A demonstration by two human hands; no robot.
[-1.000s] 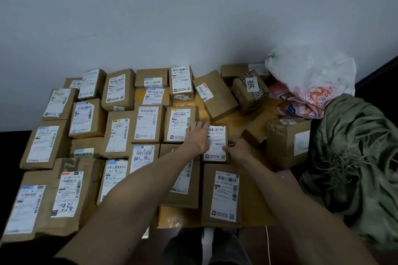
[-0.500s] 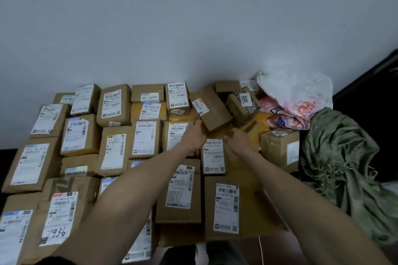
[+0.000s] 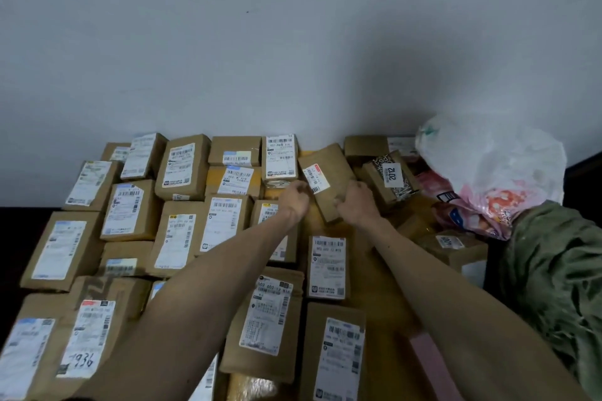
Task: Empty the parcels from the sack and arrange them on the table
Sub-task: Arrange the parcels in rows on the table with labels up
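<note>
Several brown labelled parcels lie in rows across the yellow table (image 3: pixel 386 273). One brown parcel (image 3: pixel 329 169) with a red-topped label lies slanted near the back wall. My left hand (image 3: pixel 294 197) curls its fingers at that parcel's left edge. At its right lower edge my right hand (image 3: pixel 355 202) grips the same parcel. The green sack (image 3: pixel 553 270) slumps at the table's right side. What it holds is hidden.
A parcel marked 2012 (image 3: pixel 391 177) sits right of the slanted one. A white and pink plastic bag (image 3: pixel 488 159) is piled at the back right, above a taller box (image 3: pixel 456 249). The wall closes off the back.
Both hands left the small white-labelled parcel in the middle and reached forward to the slanted parcel near the wall. The view has tilted upward.
</note>
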